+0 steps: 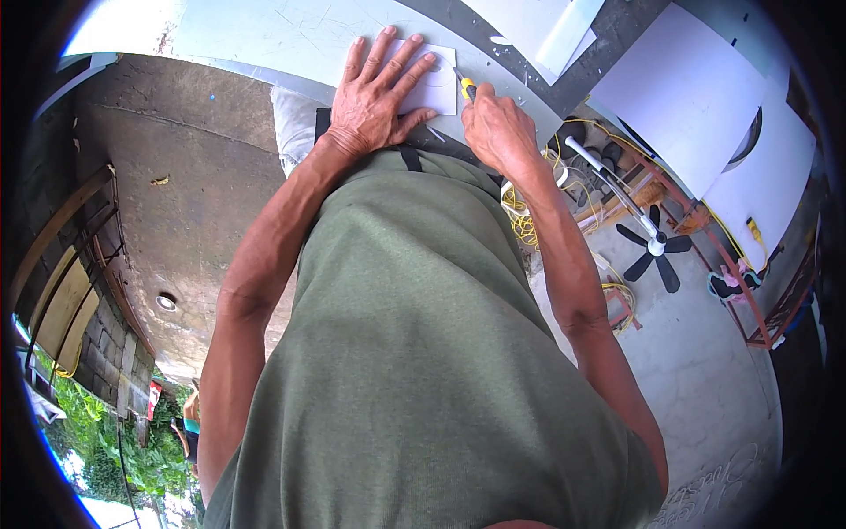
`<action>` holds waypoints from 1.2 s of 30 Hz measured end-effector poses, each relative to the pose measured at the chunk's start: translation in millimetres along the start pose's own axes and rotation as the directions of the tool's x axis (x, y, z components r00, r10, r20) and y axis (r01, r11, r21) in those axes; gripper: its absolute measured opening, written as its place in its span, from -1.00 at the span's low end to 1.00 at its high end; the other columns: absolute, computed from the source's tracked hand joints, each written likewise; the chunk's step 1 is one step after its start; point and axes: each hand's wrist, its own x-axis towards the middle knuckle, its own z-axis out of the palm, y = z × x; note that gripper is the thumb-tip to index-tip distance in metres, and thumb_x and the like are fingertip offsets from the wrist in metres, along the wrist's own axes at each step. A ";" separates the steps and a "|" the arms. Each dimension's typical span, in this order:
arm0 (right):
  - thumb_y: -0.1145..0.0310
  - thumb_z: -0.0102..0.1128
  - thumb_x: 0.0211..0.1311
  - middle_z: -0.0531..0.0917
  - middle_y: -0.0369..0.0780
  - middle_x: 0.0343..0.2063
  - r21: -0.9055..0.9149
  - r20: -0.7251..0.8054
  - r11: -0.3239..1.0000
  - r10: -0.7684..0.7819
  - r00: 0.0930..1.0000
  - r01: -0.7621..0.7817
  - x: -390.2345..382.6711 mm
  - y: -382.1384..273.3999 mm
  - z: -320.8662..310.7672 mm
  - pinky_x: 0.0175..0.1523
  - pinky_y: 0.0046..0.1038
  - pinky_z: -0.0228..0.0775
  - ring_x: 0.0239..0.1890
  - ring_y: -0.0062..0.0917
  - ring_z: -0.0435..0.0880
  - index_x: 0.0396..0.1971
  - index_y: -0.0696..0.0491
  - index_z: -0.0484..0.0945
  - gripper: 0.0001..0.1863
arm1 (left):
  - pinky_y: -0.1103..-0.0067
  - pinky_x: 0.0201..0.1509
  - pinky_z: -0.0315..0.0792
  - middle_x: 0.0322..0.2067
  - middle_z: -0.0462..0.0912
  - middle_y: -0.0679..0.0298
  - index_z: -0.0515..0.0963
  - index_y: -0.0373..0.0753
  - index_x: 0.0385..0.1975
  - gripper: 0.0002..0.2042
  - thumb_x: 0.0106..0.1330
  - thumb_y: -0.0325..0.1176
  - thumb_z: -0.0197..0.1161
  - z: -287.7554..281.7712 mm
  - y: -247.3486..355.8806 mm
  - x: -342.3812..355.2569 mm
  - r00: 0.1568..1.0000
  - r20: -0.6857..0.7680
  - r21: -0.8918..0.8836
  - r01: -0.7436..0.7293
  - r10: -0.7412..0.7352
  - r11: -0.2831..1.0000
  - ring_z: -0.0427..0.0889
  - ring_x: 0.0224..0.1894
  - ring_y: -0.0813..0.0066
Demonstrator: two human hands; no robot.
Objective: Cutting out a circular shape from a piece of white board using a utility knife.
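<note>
My left hand (pixel 372 99) lies flat with fingers spread on a small white rectangular sheet (pixel 442 99), pressing it to the pale work table (pixel 256 35). A faint curved line shows on the sheet near my fingertips. In my right hand (pixel 500 132) is a yellow and black utility knife (pixel 468 87), gripped with its blade end pointing away from me. The tip is at the sheet's right edge; whether it touches the sheet I cannot tell. A thin white offcut (pixel 435 134) lies by the near edge of the table, beside my left thumb.
Large white sheets (pixel 679 88) lie to the right, and more white pieces (pixel 568 40) rest on a dark surface at the far right. A fan (pixel 656 245) with dark blades stands right of my forearm, near coiled yellow cord (pixel 522 220). A light cushion (pixel 293 123) sits left of me.
</note>
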 end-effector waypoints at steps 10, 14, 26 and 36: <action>0.28 0.03 0.40 0.68 0.25 -0.44 0.134 -0.019 0.975 0.181 0.983 -0.177 -8.8 -12.0 13.6 -0.14 0.01 0.61 -0.29 0.11 0.76 -0.28 0.34 0.50 -0.66 | -0.01 0.58 -0.15 0.51 0.21 0.30 0.33 0.09 0.45 -0.22 0.25 0.27 0.27 2.3 1.0 1.1 1.000 -0.008 0.014 -0.008 0.008 1.000 0.06 0.57 0.06; 0.28 0.02 0.42 0.69 0.19 -0.50 0.253 0.106 0.941 0.205 0.973 -0.225 -5.8 -9.3 4.4 -0.16 0.00 0.59 -0.36 0.08 0.76 -0.24 0.34 0.49 -0.66 | 0.00 0.59 -0.14 0.52 0.20 0.30 0.34 0.09 0.44 -0.21 0.23 0.29 0.27 1.6 -0.9 0.2 0.999 -0.028 0.020 -0.015 0.016 1.000 0.04 0.58 0.08; 0.27 0.26 0.32 0.66 -0.06 -0.54 -0.010 -0.360 0.969 -0.234 0.903 0.247 -29.6 21.8 17.0 -0.37 -0.08 0.46 -0.51 -0.04 0.68 -0.22 0.10 0.41 -0.74 | 0.53 -0.29 0.58 -0.35 0.76 0.18 0.74 -0.26 -0.19 -0.72 0.07 -0.44 0.57 -45.4 26.4 3.2 0.841 0.042 -0.672 0.423 -0.540 0.608 0.69 -0.34 0.37; 0.37 0.41 0.15 0.55 -0.11 -0.26 -0.188 -0.766 0.795 -0.486 0.420 0.577 -44.8 26.9 12.7 -0.14 -0.15 0.35 -0.27 -0.19 0.57 0.07 0.13 0.34 -0.46 | 0.53 -0.30 0.52 -0.32 0.75 0.29 0.73 -0.22 -0.35 -0.72 -0.14 -0.60 0.51 -138.9 87.4 -2.6 0.860 -0.495 -0.162 -0.233 0.126 0.959 0.65 -0.33 0.37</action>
